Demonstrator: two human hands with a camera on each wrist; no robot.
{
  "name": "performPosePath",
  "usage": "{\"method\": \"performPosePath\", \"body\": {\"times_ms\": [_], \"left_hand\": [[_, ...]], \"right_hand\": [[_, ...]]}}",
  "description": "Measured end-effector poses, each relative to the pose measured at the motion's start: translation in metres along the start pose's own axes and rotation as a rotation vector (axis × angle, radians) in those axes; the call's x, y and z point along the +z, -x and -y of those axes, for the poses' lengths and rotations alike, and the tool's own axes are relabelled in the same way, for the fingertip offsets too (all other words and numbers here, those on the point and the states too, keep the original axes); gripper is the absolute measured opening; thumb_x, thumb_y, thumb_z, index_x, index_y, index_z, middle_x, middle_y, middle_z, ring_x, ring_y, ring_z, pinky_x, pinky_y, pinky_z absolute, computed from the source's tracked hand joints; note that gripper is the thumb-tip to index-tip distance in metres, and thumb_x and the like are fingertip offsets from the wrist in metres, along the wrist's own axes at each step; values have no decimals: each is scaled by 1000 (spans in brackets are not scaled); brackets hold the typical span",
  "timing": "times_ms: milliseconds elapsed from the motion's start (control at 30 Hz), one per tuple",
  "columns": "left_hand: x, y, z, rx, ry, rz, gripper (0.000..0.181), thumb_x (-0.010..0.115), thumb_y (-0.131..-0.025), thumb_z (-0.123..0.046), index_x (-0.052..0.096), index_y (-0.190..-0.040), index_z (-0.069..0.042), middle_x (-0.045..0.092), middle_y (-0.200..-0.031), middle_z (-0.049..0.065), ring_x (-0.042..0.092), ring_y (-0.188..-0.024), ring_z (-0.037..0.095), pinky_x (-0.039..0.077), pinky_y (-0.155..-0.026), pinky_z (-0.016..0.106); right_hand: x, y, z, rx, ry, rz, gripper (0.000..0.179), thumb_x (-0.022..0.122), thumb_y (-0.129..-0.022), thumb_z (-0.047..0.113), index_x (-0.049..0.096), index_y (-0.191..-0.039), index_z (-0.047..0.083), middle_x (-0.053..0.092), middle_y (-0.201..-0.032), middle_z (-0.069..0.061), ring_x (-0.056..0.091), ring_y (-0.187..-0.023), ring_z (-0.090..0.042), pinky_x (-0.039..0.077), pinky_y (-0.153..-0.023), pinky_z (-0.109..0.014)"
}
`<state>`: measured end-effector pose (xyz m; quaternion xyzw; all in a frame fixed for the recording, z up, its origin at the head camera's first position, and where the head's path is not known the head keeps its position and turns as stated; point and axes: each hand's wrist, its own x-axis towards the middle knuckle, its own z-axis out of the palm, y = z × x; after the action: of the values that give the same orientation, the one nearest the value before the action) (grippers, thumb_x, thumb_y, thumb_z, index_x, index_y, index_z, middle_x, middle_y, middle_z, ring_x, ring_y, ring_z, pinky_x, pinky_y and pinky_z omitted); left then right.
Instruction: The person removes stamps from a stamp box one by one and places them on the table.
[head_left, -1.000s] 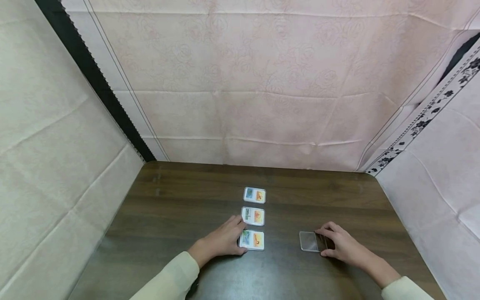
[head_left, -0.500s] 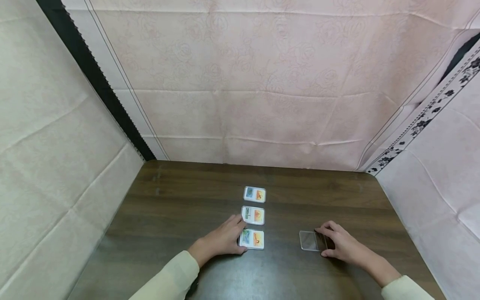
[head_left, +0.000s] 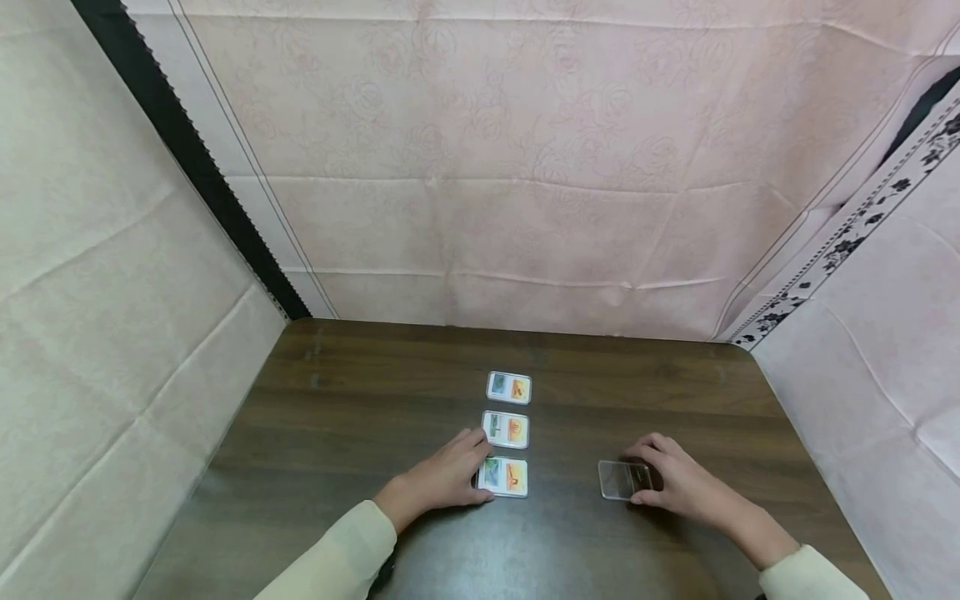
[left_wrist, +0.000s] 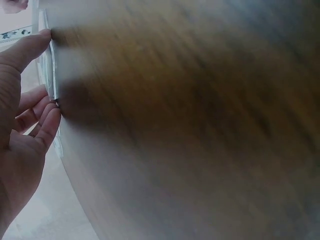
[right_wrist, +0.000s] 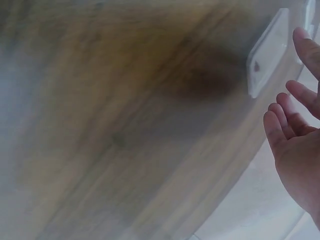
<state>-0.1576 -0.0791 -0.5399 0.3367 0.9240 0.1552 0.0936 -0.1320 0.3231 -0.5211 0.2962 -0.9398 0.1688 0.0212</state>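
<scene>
Three picture cards in clear cases form a column on the wooden table: a far card, a middle card and a near card. My left hand grips the near card by its left part, thumb at the near edge and fingers at the far edge. In the left wrist view the thumb and fingers meet the rim of the case. To the right lies a transparent rectangular case without a picture. Over its right end is my right hand; the right wrist view shows its fingers spread, apart from the case.
The dark wooden table ends at a pale cloth backdrop. Cloth side walls stand left and right, the right one with a black floral border.
My right hand has shifted slightly left and away from me over the transparent case, which stays in place. My left hand and the cards hold still.
</scene>
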Motion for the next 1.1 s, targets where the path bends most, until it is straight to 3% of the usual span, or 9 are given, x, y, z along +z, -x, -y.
{"method": "performPosePath", "body": {"times_ms": [300, 567, 900, 1100], "left_hand": [[2, -2, 2, 12, -5, -11, 61, 83, -85, -47, 63, -129, -10, 55, -129, 1, 49, -109, 13, 49, -93, 27], [0, -3, 2, 3, 2, 3, 62, 85, -83, -47, 63, -127, -9, 56, -127, 1, 49, -107, 12, 49, -92, 26], [2, -3, 5, 5, 11, -2, 63, 85, -83, -47, 63, -128, -9, 56, -127, 2, 49, -108, 13, 49, -92, 27], [2, -4, 6, 9, -1, -5, 62, 85, -83, -48, 64, -126, -9, 57, -125, 2, 50, -107, 13, 50, -92, 28]], "right_hand": [[-6, -14, 14, -13, -1, 14, 60, 92, -77, 28, 67, -127, 6, 63, -124, -6, 62, -114, -28, 52, -92, -48], [-8, -28, 28, 28, -67, 68, 60, 85, -85, 31, 63, -136, 7, 61, -137, -10, 60, -126, -32, 51, -99, -53], [-1, -45, 43, -32, -114, 6, 49, 82, -89, 25, 66, -131, 8, 63, -131, -5, 63, -120, -25, 54, -95, -48], [1, -56, 53, -27, -169, 50, 44, 78, -93, 26, 65, -132, 8, 62, -132, -5, 61, -122, -25, 54, -96, -47]]}}
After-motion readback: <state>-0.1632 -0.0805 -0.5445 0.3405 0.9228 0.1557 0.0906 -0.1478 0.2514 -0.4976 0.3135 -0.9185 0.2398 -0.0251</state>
